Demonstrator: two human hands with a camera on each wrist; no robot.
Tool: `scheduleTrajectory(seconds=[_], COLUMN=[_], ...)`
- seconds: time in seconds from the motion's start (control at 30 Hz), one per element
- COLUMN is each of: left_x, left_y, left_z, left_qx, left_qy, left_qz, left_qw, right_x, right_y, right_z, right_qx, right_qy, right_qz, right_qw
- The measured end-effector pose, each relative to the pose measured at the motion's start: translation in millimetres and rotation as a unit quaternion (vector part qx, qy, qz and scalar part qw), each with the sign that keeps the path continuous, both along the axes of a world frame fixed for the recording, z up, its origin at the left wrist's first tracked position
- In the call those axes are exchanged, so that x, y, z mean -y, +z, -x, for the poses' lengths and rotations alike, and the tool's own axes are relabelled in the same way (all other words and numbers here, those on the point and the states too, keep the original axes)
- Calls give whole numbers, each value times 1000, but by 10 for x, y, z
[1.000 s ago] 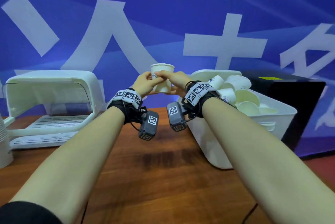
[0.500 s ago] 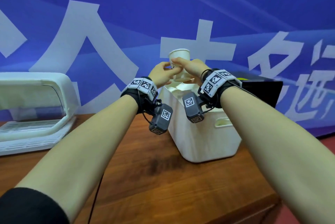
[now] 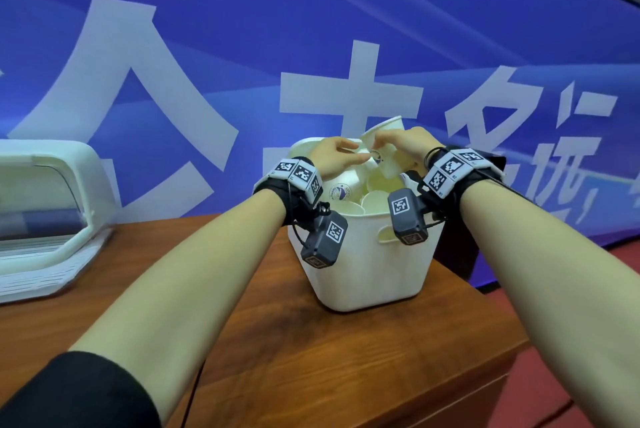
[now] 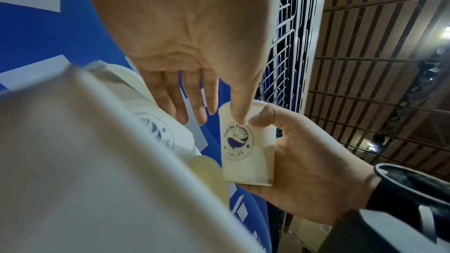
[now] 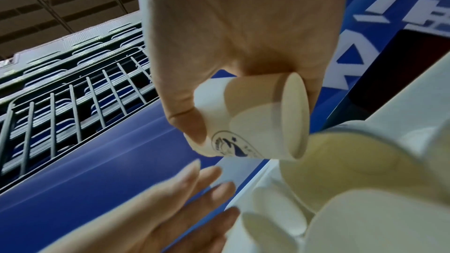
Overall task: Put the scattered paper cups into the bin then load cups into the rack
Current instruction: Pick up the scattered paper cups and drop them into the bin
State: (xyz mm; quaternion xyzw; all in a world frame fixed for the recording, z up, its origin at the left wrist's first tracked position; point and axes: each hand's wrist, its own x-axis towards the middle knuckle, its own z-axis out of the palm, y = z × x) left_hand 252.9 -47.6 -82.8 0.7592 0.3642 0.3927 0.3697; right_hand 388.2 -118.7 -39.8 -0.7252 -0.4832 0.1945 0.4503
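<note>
Right hand (image 3: 403, 143) grips a paper cup (image 3: 386, 147), thumb and fingers curled round the wall, cup tilted with its base pointing down toward the bin (image 3: 367, 275). Whale logo on the cup wall faces the left hand (image 3: 332, 159).

Left hand is relaxed, fingers (image 4: 192, 99) straight and holding nothing. The left wrist view shows its thumb tip touching the cup just above the logo, next to the right thumb. The other left fingers sit clear of the cup, on the side away from the right hand.

Held cup is above the bin's open top, not in it. Directly below both hands: loose cups (image 3: 349, 199) piled in the bin, some on their sides, some mouth-up. One printed cup lies just under the left wrist.

Bin stands on the wooden counter (image 3: 263, 341), beneath and between the two wrists. White rack (image 3: 52, 216) with a curved hood sits on the counter well off to the left of the left hand. Blue banner (image 3: 311, 29) beyond both hands.
</note>
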Motion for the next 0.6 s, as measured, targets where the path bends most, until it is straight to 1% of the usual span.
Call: scheduleTrajectory(seconds=[0.17,0.33,0.47,0.53,0.6], left_x=[1,-34,-36,-18,-15], left_y=[-84,-142,-169,-166,-161], left_z=[-43,-63,-92,-100,-108], left_qx=[-13,-52,-64,-70,-74], left_qy=[1,10,18,20,21], left_qz=[-5,1,4,3,3], left_qw=[1000,999,998,997,997], right_x=[111,-113,167,228,246], right_y=[-45,-231,-215,-220,-252], right_z=[-185,-496,-303,-267,-241], right_qx=[45,101,144,161,194], right_qy=[-22,-15,-2,7,13], right_qz=[51,130,193,216,250], right_qw=[997,986,971,963,949])
